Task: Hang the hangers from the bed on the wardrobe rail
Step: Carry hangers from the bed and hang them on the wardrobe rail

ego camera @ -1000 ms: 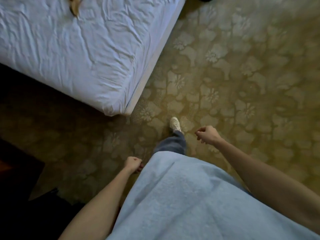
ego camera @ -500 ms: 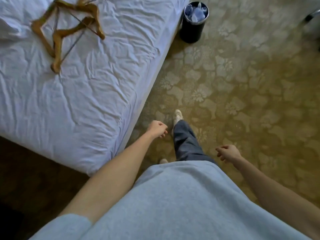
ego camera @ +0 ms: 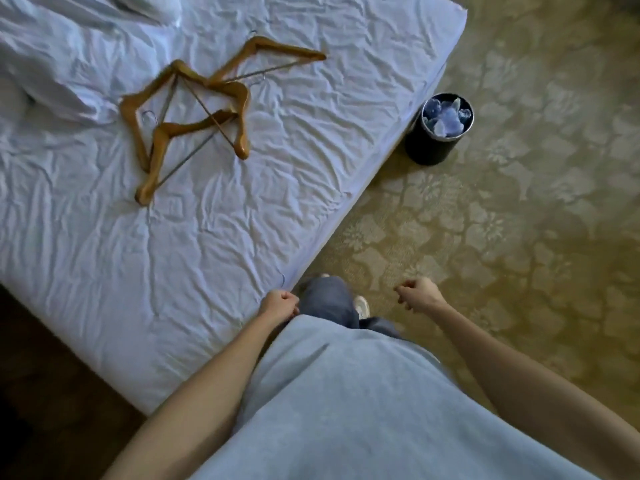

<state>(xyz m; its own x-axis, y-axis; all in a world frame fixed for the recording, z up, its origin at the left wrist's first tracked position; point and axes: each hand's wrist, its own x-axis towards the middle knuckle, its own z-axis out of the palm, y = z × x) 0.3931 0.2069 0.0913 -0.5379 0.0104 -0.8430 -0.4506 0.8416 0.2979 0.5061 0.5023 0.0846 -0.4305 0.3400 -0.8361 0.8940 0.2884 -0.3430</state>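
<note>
Both sets of fingers are curled into loose fists w/ nothing in them: left hand hangs right at the near edge of the bed, knuckles about level w/ the mattress side; right hand is out over the carpet, apart from the bed. Between the two hands a jeans leg and a pale shoe show, below them a light grey-blue top fills the bottom of the view, bare forearms either side. No brand, label or writing readable anywhere. The hangers, wooden w/ metal hooks and thin crossbars, lie in a tangled heap on the wrinkled white sheet, well apart from both hands, up and to the left of the left hand, farther still from the right. They overlap one another; looks like approx. four, exact count hard to tell in the pile. One lies stretched toward the far right w/ its tip pointing to the bed's far side; another reaches down toward the near-left. Bunched white bedding sits just left of the heap, at the top-left corner. Off the bed's far corner, on the patterned carpet, stands a black round bin w/ crumpled pale stuff inside, close to the mattress edge.
</note>
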